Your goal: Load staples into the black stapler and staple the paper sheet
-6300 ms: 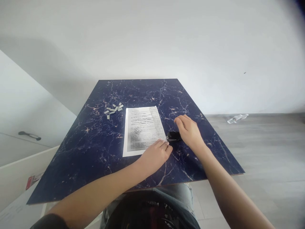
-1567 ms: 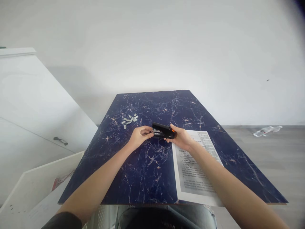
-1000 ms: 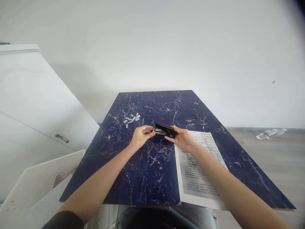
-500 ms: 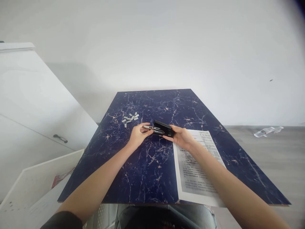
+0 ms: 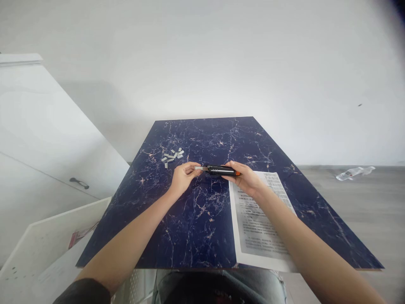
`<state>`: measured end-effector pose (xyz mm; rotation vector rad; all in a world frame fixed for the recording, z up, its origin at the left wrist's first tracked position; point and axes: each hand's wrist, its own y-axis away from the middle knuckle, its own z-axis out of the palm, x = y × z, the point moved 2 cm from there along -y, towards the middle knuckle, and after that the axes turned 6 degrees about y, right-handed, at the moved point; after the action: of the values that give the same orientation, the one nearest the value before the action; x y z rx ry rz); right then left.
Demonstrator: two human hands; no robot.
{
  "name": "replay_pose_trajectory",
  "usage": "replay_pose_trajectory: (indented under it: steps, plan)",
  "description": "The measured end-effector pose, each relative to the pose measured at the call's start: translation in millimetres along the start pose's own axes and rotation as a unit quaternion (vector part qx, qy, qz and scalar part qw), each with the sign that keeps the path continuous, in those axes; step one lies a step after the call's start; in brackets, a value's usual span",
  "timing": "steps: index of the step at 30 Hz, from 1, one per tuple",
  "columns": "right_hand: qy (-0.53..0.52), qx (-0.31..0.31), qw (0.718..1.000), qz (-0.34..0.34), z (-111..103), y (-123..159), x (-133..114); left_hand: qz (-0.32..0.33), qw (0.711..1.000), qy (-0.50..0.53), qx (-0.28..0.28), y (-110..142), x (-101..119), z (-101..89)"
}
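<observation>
While the right hand [image 5: 248, 180] clasps the black stapler [image 5: 219, 170], stretched left to right, the left hand [image 5: 182, 179] pinches the metal strip [image 5: 200, 168] at its left end.

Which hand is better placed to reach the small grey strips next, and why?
Probably the left hand: it is nearer the small grey strips, which lie just beyond it, although it pinches the metal piece. The right hand grips the black stapler, farther from the strips.
</observation>
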<state>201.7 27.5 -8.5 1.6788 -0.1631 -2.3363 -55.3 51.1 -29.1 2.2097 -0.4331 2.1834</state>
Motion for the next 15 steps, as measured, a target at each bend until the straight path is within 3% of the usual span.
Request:
replay_pose_trajectory:
  steps: [3, 7, 11, 15]
  plan:
    - [0.058, -0.012, 0.997, -0.055, -0.5, 1.2, -4.1, -0.004, 1.000, 0.012, 0.012, -1.8, -1.9, -0.5]
    - [0.141, 0.043, 0.979, -0.143, -7.9, 5.3, -14.9, -0.005, 0.998, -0.002, 0.062, -1.6, -6.3, -3.0]
    - [0.259, 0.094, 0.930, -0.245, -12.8, 15.6, -32.4, 0.003, 0.994, -0.085, 0.066, 1.2, -5.8, -2.6]
    - [0.379, 0.071, 0.871, -0.305, -4.5, 27.4, -42.4, 0.005, 0.987, -0.159, 0.032, 3.2, -1.4, 0.1]
